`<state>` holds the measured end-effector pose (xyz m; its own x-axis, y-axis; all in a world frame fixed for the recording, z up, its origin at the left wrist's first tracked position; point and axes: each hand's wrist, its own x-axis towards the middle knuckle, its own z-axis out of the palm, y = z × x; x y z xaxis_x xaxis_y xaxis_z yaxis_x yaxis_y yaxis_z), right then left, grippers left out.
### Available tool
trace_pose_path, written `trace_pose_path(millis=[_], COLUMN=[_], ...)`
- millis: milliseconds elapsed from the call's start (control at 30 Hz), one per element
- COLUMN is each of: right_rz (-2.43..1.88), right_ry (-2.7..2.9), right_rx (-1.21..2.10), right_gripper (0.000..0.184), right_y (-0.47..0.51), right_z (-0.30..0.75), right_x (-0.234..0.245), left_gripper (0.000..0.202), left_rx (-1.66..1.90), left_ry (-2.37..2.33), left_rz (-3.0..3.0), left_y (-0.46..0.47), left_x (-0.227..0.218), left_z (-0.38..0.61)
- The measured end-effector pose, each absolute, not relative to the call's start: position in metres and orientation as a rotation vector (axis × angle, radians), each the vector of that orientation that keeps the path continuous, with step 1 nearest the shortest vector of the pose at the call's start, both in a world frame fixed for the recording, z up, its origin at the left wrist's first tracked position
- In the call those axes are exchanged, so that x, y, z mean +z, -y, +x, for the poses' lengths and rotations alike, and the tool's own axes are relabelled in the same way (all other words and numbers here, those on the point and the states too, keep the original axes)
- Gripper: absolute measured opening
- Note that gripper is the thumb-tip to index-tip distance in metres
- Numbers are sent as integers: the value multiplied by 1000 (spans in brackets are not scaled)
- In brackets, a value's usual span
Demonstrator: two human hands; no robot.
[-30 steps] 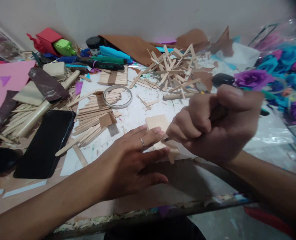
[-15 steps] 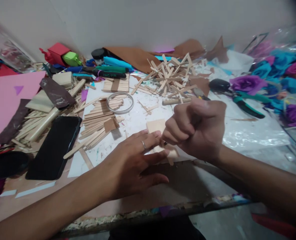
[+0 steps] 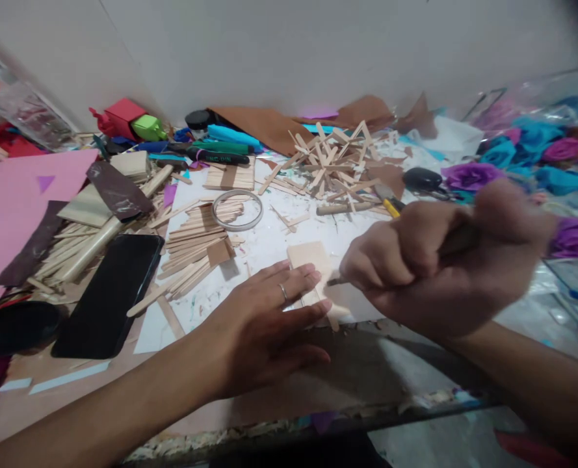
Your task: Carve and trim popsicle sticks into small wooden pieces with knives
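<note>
My left hand (image 3: 264,318), with a ring on one finger, lies flat with its fingers spread. Its fingertips press on a small pale wooden piece (image 3: 311,257) near the table's front edge. Beside it my right hand (image 3: 445,260) is raised in a fist, blurred by motion. A short dark tip sticks out from under the fist towards the wooden piece; the rest of what it holds is hidden in the fingers. Some thin stick ends (image 3: 335,315) show below my left fingertips.
Craft sticks (image 3: 191,240) lie in a stack under a tape ring (image 3: 237,227); a loose stick heap (image 3: 335,156) is behind. A phone (image 3: 108,296) rests on the left. A yellow-handled tool (image 3: 391,208) and paper flowers (image 3: 474,175) are at the right.
My right fist has moved right, away from the left fingers and nearer the camera, uncovering more of the wooden piece. My left hand keeps its place on it. The view has shifted slightly.
</note>
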<state>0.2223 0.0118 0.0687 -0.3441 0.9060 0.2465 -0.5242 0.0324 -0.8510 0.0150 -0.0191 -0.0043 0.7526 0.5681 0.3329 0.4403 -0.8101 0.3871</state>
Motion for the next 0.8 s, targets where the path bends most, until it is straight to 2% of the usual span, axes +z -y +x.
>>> trace_pose_path(millis=[167,267,467,800], right_rz=[-392,-416,-397,-425], right_ry=[1196,1173,1140,1224], right_rx=[1635,1616,1603,1667], right_gripper=[69,70,71,62], right_y=[-14,-15,-15,-17], right_z=[218,216,214,221], right_x=[54,49,49,55], left_gripper=[48,48,53,51], left_rx=[500,531,530,416], left_ry=[-799,-812,-816,-804], left_rz=[2663,2658,2665,2618], left_y=[18,18,20,17], left_x=[-2,-3,-5,7], left_z=[16,17,18,21])
